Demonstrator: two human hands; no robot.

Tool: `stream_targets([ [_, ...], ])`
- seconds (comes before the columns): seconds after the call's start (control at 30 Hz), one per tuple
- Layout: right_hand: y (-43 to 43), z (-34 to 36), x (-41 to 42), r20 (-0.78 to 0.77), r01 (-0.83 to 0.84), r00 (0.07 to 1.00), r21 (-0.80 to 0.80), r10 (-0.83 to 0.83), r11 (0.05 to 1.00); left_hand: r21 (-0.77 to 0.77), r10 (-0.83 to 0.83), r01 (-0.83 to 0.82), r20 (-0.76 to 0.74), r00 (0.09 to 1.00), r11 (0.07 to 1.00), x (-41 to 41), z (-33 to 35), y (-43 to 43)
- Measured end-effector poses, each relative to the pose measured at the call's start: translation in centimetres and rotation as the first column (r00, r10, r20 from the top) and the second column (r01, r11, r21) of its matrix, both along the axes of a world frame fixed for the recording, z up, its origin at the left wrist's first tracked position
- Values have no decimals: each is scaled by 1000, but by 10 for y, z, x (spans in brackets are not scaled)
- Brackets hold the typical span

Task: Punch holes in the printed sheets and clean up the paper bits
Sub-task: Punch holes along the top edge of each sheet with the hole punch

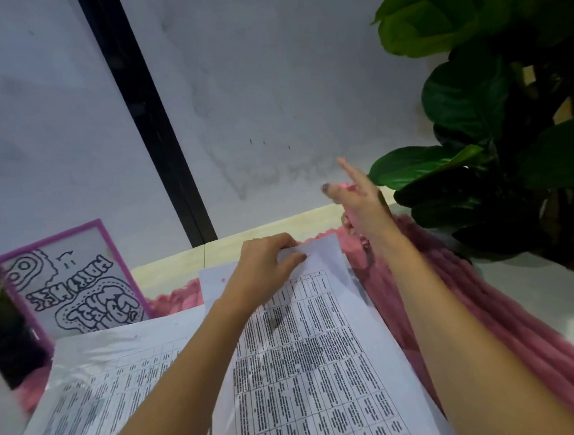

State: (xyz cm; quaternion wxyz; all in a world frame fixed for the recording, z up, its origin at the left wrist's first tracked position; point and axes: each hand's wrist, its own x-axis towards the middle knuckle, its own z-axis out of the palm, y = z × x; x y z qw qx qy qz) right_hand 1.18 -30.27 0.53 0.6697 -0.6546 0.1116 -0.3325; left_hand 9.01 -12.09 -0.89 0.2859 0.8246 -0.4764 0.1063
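Here, the left hand (269,270) pinched the printed sheet (318,369), right hand (357,194) spread wide, aloft; one-handed, the paper could crease.

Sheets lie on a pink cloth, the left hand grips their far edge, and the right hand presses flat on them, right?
No. The head view shows the right hand raised off the sheets, fingers out, over the pink cloth. The left hand does grip their far edge.
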Motion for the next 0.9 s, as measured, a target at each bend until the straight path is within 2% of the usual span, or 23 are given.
stream_targets([
  [0.07,-6,-6,-6,-257,-108,965,-200,54,974,-38,18,-19,-31,999,999,3,5,4],
  [0.1,-7,-10,-10,-398,-189,915,-273,68,943,-61,27,-31,-51,998,998,4,9,6],
  [0.13,-6,-13,-14,-517,-289,851,-305,98,907,-83,34,-41,-75,997,996,5,14,7],
  [0.2,-3,-14,-20,-602,-455,761,-230,242,860,-102,54,-63,-89,995,993,3,26,10],
  [0.27,1,-11,-20,-570,-470,762,-157,309,869,-160,129,-116,74,989,980,1,33,16],
  [0.3,1,-10,-19,-546,-435,785,-150,292,888,-235,221,-175,189,957,956,-2,34,21],
  [0.33,2,-9,-19,-514,-394,815,-150,269,907,-335,346,-256,243,906,907,-6,32,27],
  [0.37,3,-8,-18,-466,-357,847,-140,257,924,-426,453,-348,176,874,835,-11,29,36],
  [0.4,2,-9,-17,-411,-319,877,-109,249,942,-472,509,-454,-14,861,756,-18,24,46],
  [0.43,2,-7,-16,-358,-284,902,-74,240,956,-445,492,-563,-275,826,696,-26,23,56],
  [0.47,1,-5,-16,-309,-250,924,-46,224,967,-379,404,-631,-526,749,677,-32,17,66],
  [0.5,1,-3,-17,-264,-218,942,-20,205,976,-332,269,-633,-698,663,700,-37,12,74],
  [0.53,2,1,-19,-227,-181,957,11,179,983,-323,141,-578,-775,616,750,-41,6,80],
  [0.6,11,12,-26,-163,-134,977,42,139,990,-314,53,-429,-753,656,847,-50,-2,90],
  [0.63,16,18,-31,-128,-106,986,8,106,994,-333,26,-390,-730,683,859,-53,-3,92],
  [0.73,35,43,-50,-57,-22,998,-172,12,985,-434,-22,-387,-688,726,813,-61,15,92],
  [0.9,62,90,-75,105,100,992,-287,-72,953,-592,18,-313,-449,893,742,-77,63,88],
])
